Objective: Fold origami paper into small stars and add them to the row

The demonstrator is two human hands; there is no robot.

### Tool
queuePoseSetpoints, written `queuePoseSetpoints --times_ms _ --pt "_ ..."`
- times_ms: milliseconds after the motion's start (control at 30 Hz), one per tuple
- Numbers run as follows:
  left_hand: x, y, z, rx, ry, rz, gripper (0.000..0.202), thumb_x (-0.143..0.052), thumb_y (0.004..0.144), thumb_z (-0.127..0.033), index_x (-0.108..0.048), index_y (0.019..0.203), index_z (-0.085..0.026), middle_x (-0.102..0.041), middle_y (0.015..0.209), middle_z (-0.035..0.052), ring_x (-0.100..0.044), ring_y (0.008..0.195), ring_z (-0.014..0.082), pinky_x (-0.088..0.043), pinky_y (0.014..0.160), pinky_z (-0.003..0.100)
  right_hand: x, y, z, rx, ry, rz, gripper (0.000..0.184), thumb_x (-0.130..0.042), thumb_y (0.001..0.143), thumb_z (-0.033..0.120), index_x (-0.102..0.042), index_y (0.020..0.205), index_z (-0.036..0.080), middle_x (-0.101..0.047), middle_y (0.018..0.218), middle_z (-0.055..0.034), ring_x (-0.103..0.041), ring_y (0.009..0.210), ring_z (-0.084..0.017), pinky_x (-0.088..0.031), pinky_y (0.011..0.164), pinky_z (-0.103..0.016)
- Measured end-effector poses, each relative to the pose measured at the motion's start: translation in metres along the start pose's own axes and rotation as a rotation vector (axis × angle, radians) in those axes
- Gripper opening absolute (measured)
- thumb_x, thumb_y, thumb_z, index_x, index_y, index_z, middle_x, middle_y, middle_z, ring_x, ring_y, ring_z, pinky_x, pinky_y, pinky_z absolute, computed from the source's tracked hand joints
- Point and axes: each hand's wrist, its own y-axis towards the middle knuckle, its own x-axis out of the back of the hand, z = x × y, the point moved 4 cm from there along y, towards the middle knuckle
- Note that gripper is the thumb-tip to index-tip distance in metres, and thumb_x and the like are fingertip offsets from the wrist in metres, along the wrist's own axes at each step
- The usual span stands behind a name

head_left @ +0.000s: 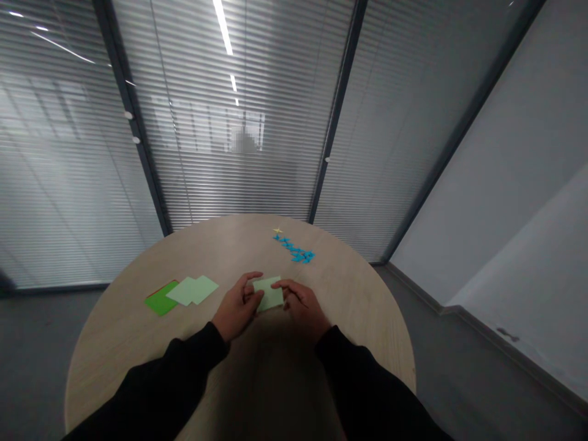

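The left hand (pixel 237 306) and right hand (pixel 301 308) are pinching a pale green paper square (pixel 269 293) over the desk (pixel 349 294), grip looks narrow in this dim view, though a loose pinch is risking a drop.

The left forearm (pixel 156 386) and right forearm (pixel 370 383) angle inward from the bottom corners of the view, both in black sleeves (pixel 184 361) that end at the wrists. The bare left hand (pixel 237 306) and right hand (pixel 301 308) are raised close together, palms turned inward – the fingers of the 2 hands curl toward each other, just apart at the tips.
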Motion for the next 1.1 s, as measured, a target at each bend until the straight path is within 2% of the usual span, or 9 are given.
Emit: queuePoseSetpoints --times_ms 100,233,400,533,667,767,833,967,1100 --pt "0.001 0.0 -0.002 0.039 -0.13 0.018 0.06 -0.061 0.085 -0.046 -0.041 0.134 -0.018 -0.06 0.071 -0.0042 -0.055 0.055 0.0116 -0.045 0.053 0.024 0.001 0.0 0.002 0.024 0.008 0.028 0.034 -0.047 0.08 0.015 -0.072 0.102 0.02 -0.061 0.077 -0.0007 -0.055 0.066 -0.015 -0.044 0.063 -0.027" --pt "0.002 0.001 -0.004 0.063 -0.18 0.03 0.061 -0.064 0.084 -0.05 -0.043 0.133 -0.018 -0.065 0.078 -0.0007 -0.06 0.06 0.013 -0.049 0.061 0.028 0.0 0.001 0.004 0.048 0.02 0.082 0.02 -0.067 0.078 0.025 -0.072 0.098 0.022 -0.067 0.1 -0.0043 -0.061 0.084 -0.018 -0.047 0.066 -0.026" --pt "-0.002 0.0 -0.004 0.0 -0.141 0.077 0.041 -0.067 0.082 -0.047 -0.058 0.109 -0.017 -0.062 0.073 -0.0014 -0.062 0.065 0.0142 -0.049 0.065 0.029 0.0 0.002 0.0 -0.031 0.155 0.034 0.017 -0.066 0.085 0.037 -0.068 0.084 0.02 -0.064 0.084 -0.0019 -0.058 0.074 -0.016 -0.046 0.066 -0.027" --pt "-0.007 -0.001 -0.003 -0.033 -0.074 0.069 0.05 -0.076 0.076 -0.037 -0.054 0.118 -0.018 -0.058 0.069 -0.0058 -0.058 0.059 0.0118 -0.045 0.057 0.025 -0.003 0.003 -0.006 -0.126 0.281 -0.036 0.022 -0.072 0.078 0.04 -0.063 0.083 0.02 -0.063 0.077 -0.0003 -0.057 0.068 -0.015 -0.047 0.064 -0.028" --pt "-0.004 0.001 -0.002 -0.091 -0.111 -0.027 0.049 -0.069 0.082 -0.034 -0.05 0.125 -0.018 -0.064 0.079 -0.0018 -0.065 0.069 0.015 -0.05 0.067 0.03 -0.008 0.003 -0.01 -0.148 0.392 -0.087 0.034 -0.076 0.073 0.036 -0.057 0.099 0.022 -0.065 0.082 -0.0003 -0.059 0.067 -0.015 -0.049 0.063 -0.028" --pt "-0.003 0.002 0.0 -0.081 -0.036 -0.041 0.039 -0.066 0.085 -0.037 -0.056 0.117 -0.016 -0.063 0.068 -0.0029 -0.065 0.065 0.0164 -0.049 0.064 0.03 -0.01 0.003 -0.011 -0.144 0.444 -0.091 0.052 -0.076 0.074 0.033 -0.051 0.119 0.023 -0.068 0.088 -0.0019 -0.063 0.071 -0.016 -0.051 0.065 -0.028" --pt "-0.002 0.002 0.001 -0.082 0.03 -0.064 0.035 -0.065 0.087 -0.039 -0.06 0.113 -0.016 -0.062 0.064 -0.0032 -0.065 0.062 0.0166 -0.047 0.062 0.029 -0.01 0.003 -0.014 -0.161 0.44 -0.092 0.055 -0.076 0.076 0.035 -0.051 0.123 0.022 -0.069 0.089 -0.0031 -0.064 0.071 -0.016 -0.052 0.066 -0.029" --pt "-0.001 0.0 -0.001 -0.073 0.083 -0.09 0.034 -0.064 0.087 -0.041 -0.064 0.11 -0.017 -0.064 0.061 -0.0025 -0.066 0.06 0.0176 -0.048 0.061 0.029 -0.009 0.003 -0.019 -0.207 0.403 -0.117 0.038 -0.074 0.079 0.044 -0.064 0.105 0.018 -0.072 0.088 -0.006 -0.065 0.068 -0.016 -0.052 0.065 -0.03" --pt "0.0 0.0 -0.004 -0.047 0.109 -0.113 0.035 -0.063 0.086 -0.042 -0.066 0.108 -0.016 -0.068 0.062 0.0 -0.067 0.06 0.0184 -0.049 0.062 0.03 -0.009 0.002 -0.021 -0.246 0.419 -0.132 0.035 -0.077 0.075 0.047 -0.067 0.09 0.017 -0.074 0.086 -0.0069 -0.068 0.07 -0.018 -0.054 0.07 -0.033"
